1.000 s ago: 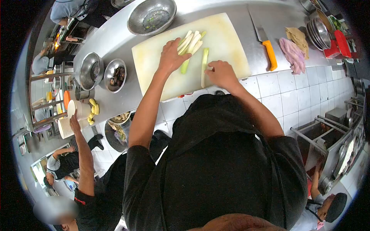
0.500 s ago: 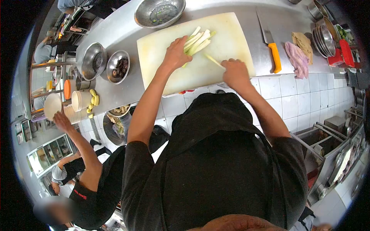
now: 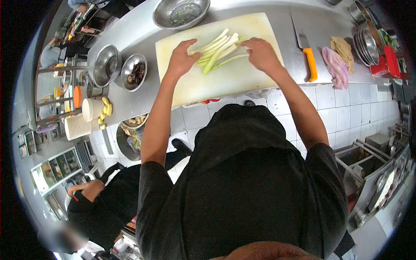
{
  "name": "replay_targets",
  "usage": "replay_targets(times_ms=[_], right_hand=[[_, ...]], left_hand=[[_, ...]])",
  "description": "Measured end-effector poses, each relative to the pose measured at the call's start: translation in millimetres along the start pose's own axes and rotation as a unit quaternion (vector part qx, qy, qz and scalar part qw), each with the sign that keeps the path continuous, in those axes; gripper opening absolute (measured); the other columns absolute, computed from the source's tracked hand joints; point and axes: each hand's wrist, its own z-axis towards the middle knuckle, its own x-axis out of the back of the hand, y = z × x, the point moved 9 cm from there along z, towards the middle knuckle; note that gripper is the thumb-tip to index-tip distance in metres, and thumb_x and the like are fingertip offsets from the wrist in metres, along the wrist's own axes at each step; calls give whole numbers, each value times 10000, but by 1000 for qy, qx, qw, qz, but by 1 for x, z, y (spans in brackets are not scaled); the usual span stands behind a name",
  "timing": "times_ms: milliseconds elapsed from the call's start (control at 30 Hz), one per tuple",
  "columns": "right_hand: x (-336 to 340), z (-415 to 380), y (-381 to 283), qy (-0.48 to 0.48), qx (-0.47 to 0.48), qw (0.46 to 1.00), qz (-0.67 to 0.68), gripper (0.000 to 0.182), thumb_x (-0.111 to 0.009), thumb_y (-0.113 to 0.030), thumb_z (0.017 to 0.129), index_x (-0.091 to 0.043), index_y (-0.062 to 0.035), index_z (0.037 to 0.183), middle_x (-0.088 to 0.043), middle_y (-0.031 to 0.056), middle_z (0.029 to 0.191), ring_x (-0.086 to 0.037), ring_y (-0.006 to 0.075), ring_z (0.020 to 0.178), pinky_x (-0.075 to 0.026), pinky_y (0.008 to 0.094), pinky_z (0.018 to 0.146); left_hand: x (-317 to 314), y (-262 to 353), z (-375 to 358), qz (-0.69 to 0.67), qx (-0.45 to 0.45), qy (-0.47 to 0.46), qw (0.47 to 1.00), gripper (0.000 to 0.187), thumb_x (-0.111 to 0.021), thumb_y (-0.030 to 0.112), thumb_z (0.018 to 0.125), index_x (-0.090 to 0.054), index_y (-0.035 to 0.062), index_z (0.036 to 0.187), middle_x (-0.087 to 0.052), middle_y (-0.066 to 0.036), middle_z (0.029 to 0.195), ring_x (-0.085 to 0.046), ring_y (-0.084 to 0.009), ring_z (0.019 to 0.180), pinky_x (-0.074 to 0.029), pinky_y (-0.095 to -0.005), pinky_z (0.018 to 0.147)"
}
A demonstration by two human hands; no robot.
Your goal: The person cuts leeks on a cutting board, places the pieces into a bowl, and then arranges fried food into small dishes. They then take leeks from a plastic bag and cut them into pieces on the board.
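Note:
Several pale green-and-white scallion stalks lie in a loose bundle on the white cutting board. My left hand is at the bundle's left end, thumb and fingers spread and nothing gripped. At the right end, my right hand has its fingers apart and bent down by the stalk tips; whether they touch is hard to make out. A knife with a yellow handle rests on the steel counter, right of the board.
Metal bowls stand behind the board and to its left, one holding dark pieces. Cloths and stacked bowls are at the right. Stacked paper tubs stand at the left, near a co-worker in black.
My right hand has brought a single stalk to the bundle and released it. My left hand has slid left and let go of the bundle. The co-worker has moved back from the tubs.

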Motion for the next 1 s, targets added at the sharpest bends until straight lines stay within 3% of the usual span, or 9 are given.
replay_targets(times_ms=[167,267,400,500,633,733,867,967,1000], right_hand=[[17,10,27,-9,-48,999,-11,342,-600,-38,807,-683,-82,1135,-656,170,1056,-625,355,999,-501,444,891],[31,9,53,8,-91,996,8,346,-578,-54,826,-679,-75,1156,-677,168,1049,-642,346,992,-506,430,895],[36,10,61,17,-104,994,-4,324,-568,-72,836,-690,-68,1136,-690,163,1001,-653,345,959,-509,429,881],[29,5,56,12,-87,996,25,291,-578,-85,842,-705,-54,1102,-684,170,1008,-647,348,958,-505,437,878],[11,5,34,-17,-61,997,36,257,-570,-94,859,-725,-57,1061,-672,180,996,-637,355,959,-498,446,878],[-1,11,16,-37,-32,998,39,251,-562,-102,868,-733,-68,1049,-665,180,986,-632,360,960,-495,448,879],[-4,19,7,-44,-24,998,29,233,-592,-124,886,-726,-67,1068,-664,160,964,-637,330,899,-501,416,841],[-5,23,5,-41,-21,999,21,235,-613,-131,890,-716,-65,1091,-667,145,953,-639,303,856,-506,394,814],[-5,23,4,-39,-20,999,19,240,-614,-131,890,-714,-66,1098,-668,142,952,-639,298,848,-507,390,810]], left_hand=[[26,-8,-12,2,21,52,998,565,-752,263,786,-595,66,1292,-574,-185,1299,-550,-329,1199,-434,-391,1036],[4,30,-16,71,-72,46,994,622,-776,301,762,-577,67,1303,-568,-187,1305,-518,-351,1223,-403,-414,1062],[-28,54,-19,88,-79,22,993,651,-774,336,761,-560,48,1304,-567,-200,1299,-491,-366,1245,-364,-422,1093],[-15,34,-11,85,-95,67,990,604,-761,289,782,-564,40,1296,-580,-201,1274,-505,-365,1231,-380,-424,1078],[34,-19,-2,-44,25,103,993,484,-719,150,797,-610,82,1264,-613,-172,1254,-584,-298,1131,-489,-370,950],[57,-35,-7,-42,39,94,994,482,-691,106,782,-621,87,1258,-637,-145,1220,-603,-272,1083,-501,-353,923],[22,-49,-13,21,-10,1,1000,458,-694,93,754,-645,65,1209,-642,-160,1206,-618,-281,1087,-492,-361,941],[0,-35,-16,91,17,-7,996,455,-733,113,775,-632,65,1216,-645,-152,1193,-624,-253,1056,-508,-339,888],[-2,-30,-14,90,-26,38,995,398,-738,118,777,-659,51,1161,-678,-141,1068,-652,-269,974,-522,-336,849]])
